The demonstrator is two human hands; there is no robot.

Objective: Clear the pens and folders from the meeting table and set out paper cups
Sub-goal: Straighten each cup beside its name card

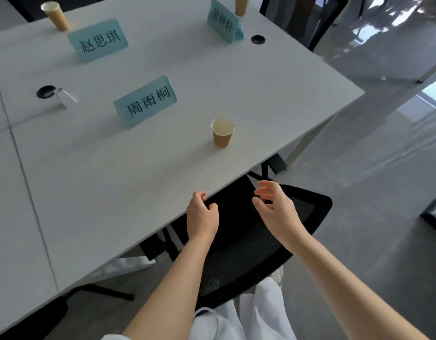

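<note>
- Paper cups stand upright on my white worktop (143,173); the nearest cup (223,131) is near the front edge, just right of the front name card (145,101), apart from it
- a second cup (56,15) stands at the far left behind the far-left name card (98,40); a third cup (241,5) is at the far edge, partly cut off by the frame, right behind the angled name card (224,22)
- all three cards are pale teal with dark characters; no pen or folder shows on the surface that I can see
- a round black cable port (45,91) sits in the worktop at the left, with a small clear object (65,96) just beside it that I cannot identify; another port (257,39) lies near the far right corner
- a seam runs down the left part of the surface, where two slabs meet
- a black mesh chair (251,249) is pushed partly under the front edge, directly below my hands, between me and the worktop; grey floor (374,241) stretches to the right
- my left hand (201,214) hovers at the worktop's front edge; its fingers (199,196) are loosely curled inward and hold nothing; whether the knuckles touch the edge I cannot tell
- my right hand (276,207) hangs over the chair, off the worktop; its fingers (267,186) are spread and gently bent, thumb apart, gripping nothing
- the hands are near each other but not touching, and both are well short of the nearest cup
</note>
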